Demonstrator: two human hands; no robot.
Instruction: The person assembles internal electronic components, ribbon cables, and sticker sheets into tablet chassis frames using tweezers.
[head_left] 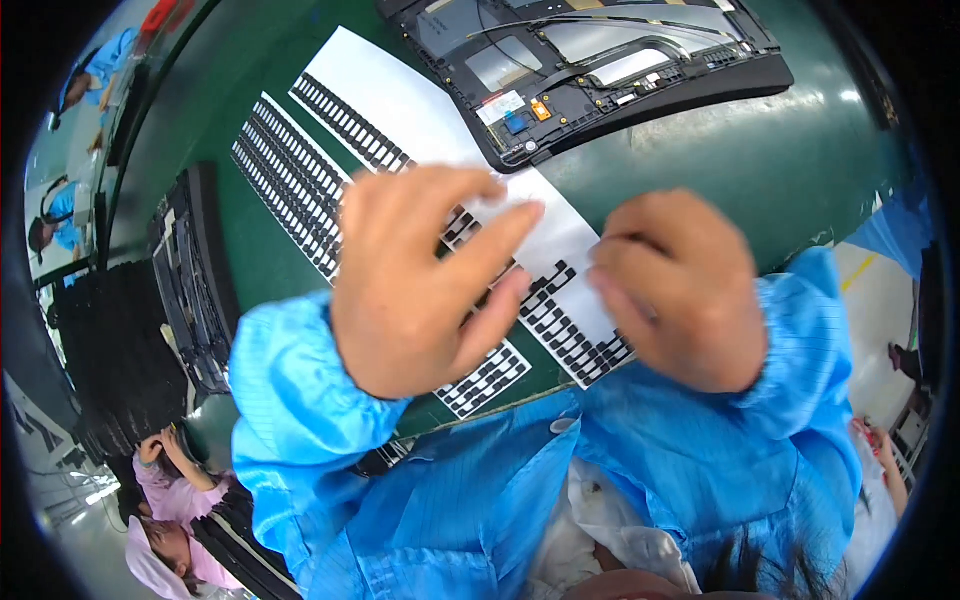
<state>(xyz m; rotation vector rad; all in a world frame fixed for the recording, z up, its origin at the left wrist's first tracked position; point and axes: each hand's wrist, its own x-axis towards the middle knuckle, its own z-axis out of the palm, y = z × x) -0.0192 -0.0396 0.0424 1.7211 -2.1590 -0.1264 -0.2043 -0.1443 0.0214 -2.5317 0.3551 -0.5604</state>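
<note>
My left hand [415, 275] hovers over the sheets, its fingers and thumb apart and nothing visible between them. Close to the right edge of a white sheet [555, 215], my right hand [685, 290] is closed, fingertips curled toward the thumb. Whatever it may pinch is hidden, and both hands are slightly blurred. Rows of small black-and-white stickers [560, 318] line that sheet's left and lower parts, with gaps near the right hand. A second sticker sheet [290, 180] lies to its left, partly covered by my left hand.
Beyond the white sheet, overlapping its edge, lies an open black device housing [600, 80] with cables and small boards. Another dark housing [190, 280] stands at the green table's [800, 170] left side. Other people are nearby, one in pink [175, 510] at lower left.
</note>
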